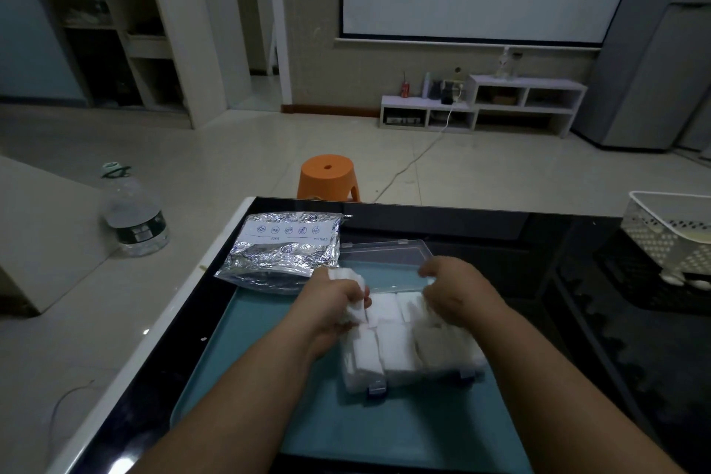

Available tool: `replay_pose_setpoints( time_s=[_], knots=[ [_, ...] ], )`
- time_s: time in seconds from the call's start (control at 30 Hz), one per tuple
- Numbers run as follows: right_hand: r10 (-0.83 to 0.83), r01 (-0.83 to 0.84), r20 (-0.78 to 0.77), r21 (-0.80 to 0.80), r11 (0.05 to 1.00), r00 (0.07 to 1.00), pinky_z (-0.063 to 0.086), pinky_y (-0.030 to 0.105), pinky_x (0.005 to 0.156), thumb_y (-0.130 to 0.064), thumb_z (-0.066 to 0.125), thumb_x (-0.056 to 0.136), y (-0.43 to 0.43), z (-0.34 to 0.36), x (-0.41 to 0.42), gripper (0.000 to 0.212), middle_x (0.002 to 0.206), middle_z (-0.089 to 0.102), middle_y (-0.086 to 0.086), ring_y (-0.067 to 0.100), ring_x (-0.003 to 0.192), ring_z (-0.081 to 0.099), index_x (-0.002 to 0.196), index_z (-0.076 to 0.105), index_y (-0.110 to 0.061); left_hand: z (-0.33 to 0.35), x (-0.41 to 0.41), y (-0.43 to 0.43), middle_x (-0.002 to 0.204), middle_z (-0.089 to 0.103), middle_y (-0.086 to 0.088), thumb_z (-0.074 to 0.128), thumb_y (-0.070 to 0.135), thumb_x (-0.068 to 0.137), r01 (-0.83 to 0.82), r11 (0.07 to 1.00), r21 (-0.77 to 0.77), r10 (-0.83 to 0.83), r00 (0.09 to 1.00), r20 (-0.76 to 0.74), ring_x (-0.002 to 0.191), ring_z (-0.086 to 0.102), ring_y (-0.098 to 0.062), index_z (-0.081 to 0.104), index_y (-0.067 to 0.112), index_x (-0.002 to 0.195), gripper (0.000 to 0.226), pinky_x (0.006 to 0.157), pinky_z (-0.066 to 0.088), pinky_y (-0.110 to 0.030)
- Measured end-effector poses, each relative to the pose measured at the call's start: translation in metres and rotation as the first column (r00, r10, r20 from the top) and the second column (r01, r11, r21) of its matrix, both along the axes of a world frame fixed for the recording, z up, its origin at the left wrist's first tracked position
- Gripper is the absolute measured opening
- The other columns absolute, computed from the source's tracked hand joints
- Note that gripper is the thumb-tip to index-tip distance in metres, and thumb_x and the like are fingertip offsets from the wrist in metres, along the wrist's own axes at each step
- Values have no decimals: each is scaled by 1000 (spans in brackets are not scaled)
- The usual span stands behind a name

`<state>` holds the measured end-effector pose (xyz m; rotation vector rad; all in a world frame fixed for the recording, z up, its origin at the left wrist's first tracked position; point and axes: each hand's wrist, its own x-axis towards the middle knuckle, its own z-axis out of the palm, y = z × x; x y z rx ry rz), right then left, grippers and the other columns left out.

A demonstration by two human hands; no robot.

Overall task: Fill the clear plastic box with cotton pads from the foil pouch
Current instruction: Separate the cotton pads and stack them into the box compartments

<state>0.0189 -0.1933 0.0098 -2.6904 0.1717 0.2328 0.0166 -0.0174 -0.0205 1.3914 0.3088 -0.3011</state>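
Observation:
A clear plastic box (400, 373) stands on a teal tray (384, 431), its clear lid (384, 254) folded open behind it. White cotton pads (396, 346) fill the box in stacked rows. My left hand (331, 304) grips a small bunch of white cotton pads (356, 310) over the box's far left corner. Over the far right part of the box, my right hand (458, 292) hovers with curled fingers touching the pads; whether it holds any is unclear. The silver foil pouch (284, 246) lies flat at the tray's far left.
The tray sits on a black glass table (577, 319) with a white rim. A white perforated basket (673, 239) stands at the table's right edge. On the floor are an orange stool (329, 177) beyond the table and a large water bottle (131, 212) to the left.

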Motion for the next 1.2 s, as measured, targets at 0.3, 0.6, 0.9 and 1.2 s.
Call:
replay_pose_setpoints(
  time_s=[0.3,0.6,0.9,1.2],
  knots=[
    [53,-123,-283,-236,964,958,50,38,96,-13,53,95,-6,-5,-7,46,141,42,18,30,116,55,139,41,-14,-5,3,7,107,60,-20,62,9,64,-66,976,210,63,998,17,95,62,-36,39,14,111,52,66,47,-37],
    [-19,10,64,145,989,998,48,29,88,-16,60,93,0,7,-4,32,122,60,5,18,104,58,125,58,-16,5,4,8,98,66,-18,69,9,85,-115,993,15,113,988,104,82,66,-30,47,11,113,35,61,52,-35],
    [-23,-54,97,716,696,995,56,27,72,-28,66,90,30,9,-12,12,97,66,1,16,88,66,97,63,-19,21,0,7,102,67,-17,59,12,92,-120,945,-303,158,982,104,91,63,-29,59,9,106,15,85,51,-43],
    [-19,-43,75,735,677,997,52,26,65,-20,72,84,36,7,-16,16,93,68,5,18,83,65,93,63,-9,19,-7,0,96,70,-12,57,26,93,40,947,-320,-15,997,80,85,64,-25,63,12,108,22,82,49,-38]
  ],
)
